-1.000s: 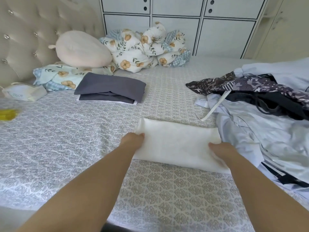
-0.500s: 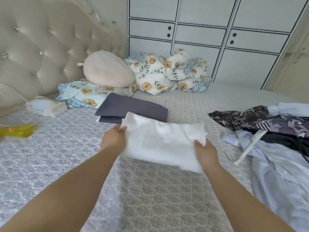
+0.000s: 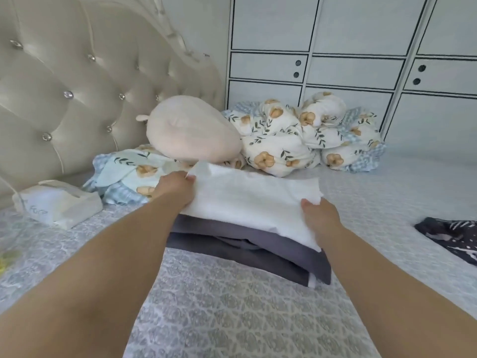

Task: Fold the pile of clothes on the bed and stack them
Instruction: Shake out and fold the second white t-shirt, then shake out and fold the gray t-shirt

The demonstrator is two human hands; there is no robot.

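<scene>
A folded white garment (image 3: 247, 200) lies across the top of a stack of folded dark grey clothes (image 3: 258, 249) on the bed (image 3: 232, 313). My left hand (image 3: 175, 189) grips the white garment's left end, fingers tucked under the cloth. My right hand (image 3: 320, 218) holds its right near corner with the thumb on top. A dark patterned garment (image 3: 449, 233) from the unfolded pile shows at the right edge; the remainder of the pile is out of view.
A tufted headboard (image 3: 77, 94) stands at the left. A pink plush pillow (image 3: 191, 130) and a floral quilt bundle (image 3: 296, 138) lie behind the stack. A tissue pack (image 3: 56, 202) sits left of it. White cabinets (image 3: 361, 73) line the far side.
Both hands lifted the folded white garment from the near bed and carried it left and away, onto the grey stack. The view swung left, so the unfolded pile mostly left the frame.
</scene>
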